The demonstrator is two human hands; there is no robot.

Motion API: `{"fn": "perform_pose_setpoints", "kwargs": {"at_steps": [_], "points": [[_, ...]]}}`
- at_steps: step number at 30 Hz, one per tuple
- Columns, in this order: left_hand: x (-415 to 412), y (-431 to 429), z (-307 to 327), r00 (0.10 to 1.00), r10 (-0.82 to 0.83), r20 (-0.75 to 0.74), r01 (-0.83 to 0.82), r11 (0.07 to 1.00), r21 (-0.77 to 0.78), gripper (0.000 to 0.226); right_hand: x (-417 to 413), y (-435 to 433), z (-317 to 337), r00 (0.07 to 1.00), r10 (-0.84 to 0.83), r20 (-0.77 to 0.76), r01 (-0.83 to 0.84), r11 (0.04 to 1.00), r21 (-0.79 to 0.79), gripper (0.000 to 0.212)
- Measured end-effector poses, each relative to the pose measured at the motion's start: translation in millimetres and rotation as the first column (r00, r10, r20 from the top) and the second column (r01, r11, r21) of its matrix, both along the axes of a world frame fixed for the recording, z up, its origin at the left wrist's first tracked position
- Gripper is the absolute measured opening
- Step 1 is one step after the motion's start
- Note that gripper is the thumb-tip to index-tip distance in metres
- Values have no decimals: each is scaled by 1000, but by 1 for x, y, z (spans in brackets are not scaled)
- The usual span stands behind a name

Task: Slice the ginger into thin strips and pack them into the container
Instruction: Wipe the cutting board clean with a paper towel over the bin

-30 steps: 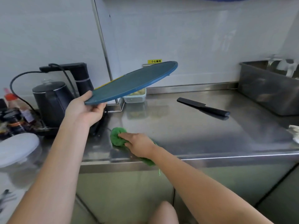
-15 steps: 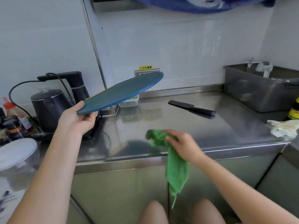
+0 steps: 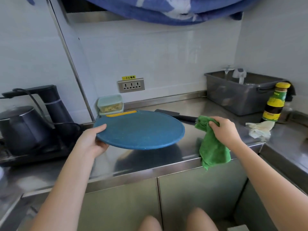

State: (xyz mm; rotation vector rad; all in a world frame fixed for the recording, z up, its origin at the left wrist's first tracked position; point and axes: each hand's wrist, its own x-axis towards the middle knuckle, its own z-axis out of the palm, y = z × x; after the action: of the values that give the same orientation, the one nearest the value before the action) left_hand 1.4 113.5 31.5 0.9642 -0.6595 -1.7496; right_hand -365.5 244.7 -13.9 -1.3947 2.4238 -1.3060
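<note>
Now L hand [image 3: 90, 144] is gripping the cutting board [image 3: 141, 129] by its left rim, thumb on top, holding it approx. level above the surface [image 3: 150, 162]. R hand [image 3: 225, 130] is clenching a green cloth [image 3: 211, 147], fingers [image 3: 215, 123] curled round it. Lidded container [image 3: 110, 104], pale strips inside (prob. ginger), is sitting behind the board by the wall, w/ L hand nearer. Knife [image 3: 181, 116] is lying handle toward R hand.

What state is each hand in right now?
Left hand: grips the blue cutting board by its left rim, thumb on top.
Right hand: grips the green cloth, which hangs below the fist.
</note>
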Motion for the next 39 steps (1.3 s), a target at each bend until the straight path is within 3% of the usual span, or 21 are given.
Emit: {"fn": "perform_pose_setpoints", "kwargs": {"at_steps": [4, 9, 13, 15, 17, 19, 22, 24, 26, 28, 30, 34, 39], "points": [[-8, -4, -21, 999, -10, 37, 8, 998, 58, 34, -9, 5, 2, 999, -37, -25, 38, 999, 36, 30], [-30, -5, -40, 990, -88, 108, 79, 994, 78, 19, -28, -1, 11, 995, -97, 4, 97, 992, 86, 30], [-50, -7, -62, 942, 94, 322, -120, 991, 64, 21, -40, -22, 16, 995, -100, 29, 95, 987, 131, 29], [-52, -11, -71, 834, 212, 509, -197, 977, -84, 19, -42, -33, 18, 994, -102, 32, 97, 986, 134, 29], [-52, -16, -75, 725, 223, 652, -130, 973, -189, 22, -46, -42, 19, 994, -104, 35, 97, 983, 156, 29], [-55, -23, -74, 608, 227, 761, -17, 962, -274, 31, -52, -48, 19, 994, -107, 35, 100, 979, 177, 28], [-66, -30, -68, 356, 250, 900, 208, 918, -338, 57, -68, -53, 15, 980, -194, 31, 189, 975, 119, 30], [-81, -29, -62, 297, 232, 926, 416, 842, -344, 69, -82, -59, 9, 960, -275, 54, 272, 960, 61, 35], [-101, -26, -58, 217, 146, 965, 634, 731, -253, 76, -90, -71, -4, 950, -299, 90, 280, 942, 183, 49], [-118, -28, -56, 19, 93, 995, 773, 630, -74, 83, -93, -83, -27, 951, -301, 73, 241, 868, 435, 63], [-128, -36, -56, -150, 55, 987, 799, 594, 88, 91, -94, -91, -47, 956, -293, -18, 258, 809, 528, 68], [-130, -55, -57, -271, -30, 962, 779, 581, 238, 99, -115, -106, -56, 962, -270, -46, 265, 873, 410, 71], [-130, -68, -58, -249, -39, 968, 800, 555, 228, 99, -151, -139, -50, 983, -178, -38, 180, 918, 352, 67]]}}
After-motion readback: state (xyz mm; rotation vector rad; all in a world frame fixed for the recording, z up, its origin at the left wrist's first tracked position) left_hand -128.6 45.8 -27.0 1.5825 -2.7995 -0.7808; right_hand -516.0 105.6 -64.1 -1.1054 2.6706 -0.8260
